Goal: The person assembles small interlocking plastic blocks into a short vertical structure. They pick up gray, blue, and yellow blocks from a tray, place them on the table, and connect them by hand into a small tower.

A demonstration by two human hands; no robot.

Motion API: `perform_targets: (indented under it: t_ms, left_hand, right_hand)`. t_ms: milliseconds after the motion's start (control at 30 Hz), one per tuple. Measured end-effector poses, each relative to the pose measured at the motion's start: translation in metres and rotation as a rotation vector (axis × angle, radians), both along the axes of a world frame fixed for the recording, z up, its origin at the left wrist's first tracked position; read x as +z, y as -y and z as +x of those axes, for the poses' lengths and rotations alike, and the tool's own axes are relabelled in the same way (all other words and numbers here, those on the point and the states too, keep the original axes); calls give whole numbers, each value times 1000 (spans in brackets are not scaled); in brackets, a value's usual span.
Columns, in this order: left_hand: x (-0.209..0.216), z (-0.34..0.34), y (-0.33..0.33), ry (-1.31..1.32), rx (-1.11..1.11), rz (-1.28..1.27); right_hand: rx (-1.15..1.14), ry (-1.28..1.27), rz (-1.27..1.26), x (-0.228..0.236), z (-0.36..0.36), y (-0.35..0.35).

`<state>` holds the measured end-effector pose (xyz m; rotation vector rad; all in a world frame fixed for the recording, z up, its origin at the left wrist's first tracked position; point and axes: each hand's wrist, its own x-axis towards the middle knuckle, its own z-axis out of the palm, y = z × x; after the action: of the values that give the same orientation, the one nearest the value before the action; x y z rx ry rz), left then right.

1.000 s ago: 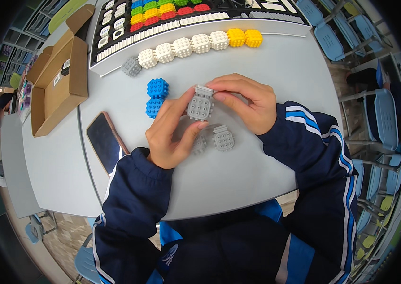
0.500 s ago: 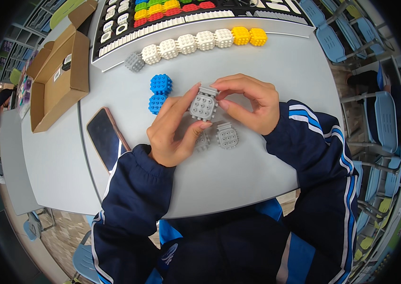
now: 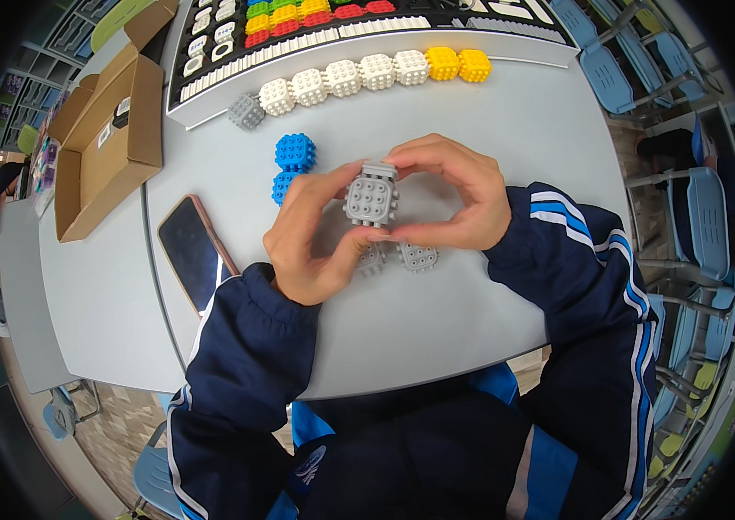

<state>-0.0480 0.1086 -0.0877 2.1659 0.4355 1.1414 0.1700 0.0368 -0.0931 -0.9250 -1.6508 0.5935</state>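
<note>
A grey studded cube block [image 3: 371, 201], with a flat grey connector piece [image 3: 380, 170] along its far side, is held above the table between both hands. My left hand [image 3: 308, 232] closes on it from the left, thumb at the near side. From the right, my right hand [image 3: 463, 199] curves around it, fingertips at the far side and thumb at the near side. Beneath the hands lie a grey block [image 3: 371, 258], partly covered, and another grey block [image 3: 418, 256] to its right. Two blue studded blocks [image 3: 295, 152] stand joined just beyond my left hand.
A row of white blocks [image 3: 342, 78] with a grey block [image 3: 246, 112] and yellow blocks [image 3: 474, 66] at its ends lies before a parts tray [image 3: 298, 65]. On the left are a phone [image 3: 198, 253] and an open cardboard box [image 3: 107, 147]. Blue chairs [image 3: 704, 221] stand at right.
My right thumb has moved from the block's right side to its near side, meeting my left thumb. The held block has shifted slightly left.
</note>
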Motion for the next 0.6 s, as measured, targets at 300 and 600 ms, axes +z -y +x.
perform_targets:
  t_ms: [300,600]
  left_hand:
    - [1,0,0,-18,6,-8]
    - [1,0,-4,-27,-25,28]
  right_hand:
    - [-33,-5,28,1,-3,0]
    - [4,96,-1,3,1,3]
